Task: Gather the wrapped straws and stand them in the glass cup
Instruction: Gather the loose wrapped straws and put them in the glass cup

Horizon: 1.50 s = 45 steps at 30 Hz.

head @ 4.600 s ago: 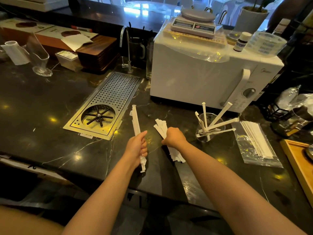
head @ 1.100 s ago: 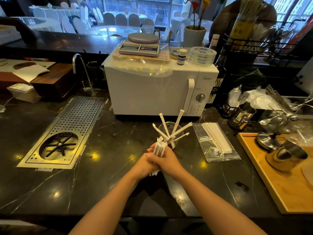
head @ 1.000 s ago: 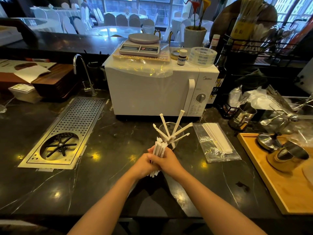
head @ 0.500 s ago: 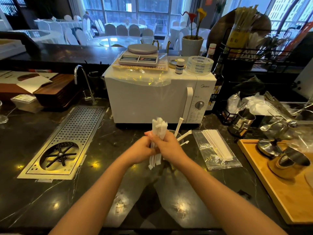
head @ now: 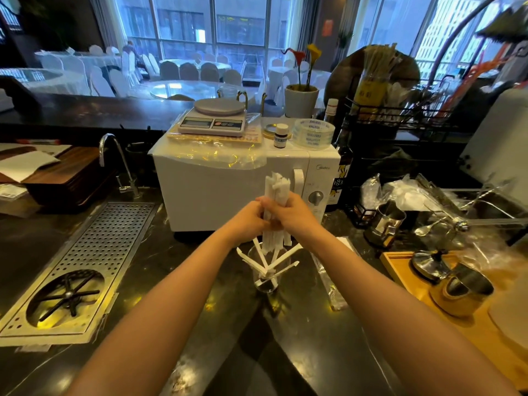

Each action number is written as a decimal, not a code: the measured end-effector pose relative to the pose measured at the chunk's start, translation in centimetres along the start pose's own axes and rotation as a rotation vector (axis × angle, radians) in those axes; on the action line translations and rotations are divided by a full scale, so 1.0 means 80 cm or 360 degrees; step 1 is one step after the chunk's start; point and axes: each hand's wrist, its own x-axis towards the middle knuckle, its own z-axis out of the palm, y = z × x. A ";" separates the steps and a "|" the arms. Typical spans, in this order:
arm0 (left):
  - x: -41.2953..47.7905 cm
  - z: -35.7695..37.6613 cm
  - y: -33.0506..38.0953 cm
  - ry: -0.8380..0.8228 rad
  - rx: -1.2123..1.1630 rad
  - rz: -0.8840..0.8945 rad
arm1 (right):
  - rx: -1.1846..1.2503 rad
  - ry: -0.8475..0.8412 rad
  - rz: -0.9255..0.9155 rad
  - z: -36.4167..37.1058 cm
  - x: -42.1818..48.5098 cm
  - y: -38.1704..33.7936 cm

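Both my hands grip one upright bundle of white wrapped straws (head: 276,187). My left hand (head: 246,221) holds it from the left and my right hand (head: 294,214) from the right. The bundle's lower ends hang just above the rim of the glass cup (head: 265,278), which stands on the dark counter. Several wrapped straws (head: 287,254) lean splayed inside the cup.
A white microwave (head: 217,192) stands right behind the cup. A steel drip tray with a rinser (head: 85,270) lies at the left. A clear bag of straws (head: 328,281) lies right of the cup, partly hidden by my arm. A wooden tray (head: 468,318) with metal cups sits at the right.
The bundle, held in both hands, has risen and moved forward until it hangs over the cup. The camera has tilted upward.
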 end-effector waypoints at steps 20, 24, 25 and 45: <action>0.021 0.013 -0.064 0.0315 0.0116 -0.0106 | -0.0234 0.0048 0.0114 0.002 0.024 0.077; 0.018 0.010 -0.070 0.0360 0.0354 -0.0036 | -0.0640 0.0016 0.0005 0.003 0.020 0.082; 0.017 0.011 -0.071 0.0356 0.0430 -0.0014 | -0.0753 -0.0006 -0.0024 0.003 0.020 0.083; 0.007 0.017 -0.102 -0.0092 0.1302 -0.0187 | -0.1697 -0.0454 0.0077 -0.004 -0.001 0.120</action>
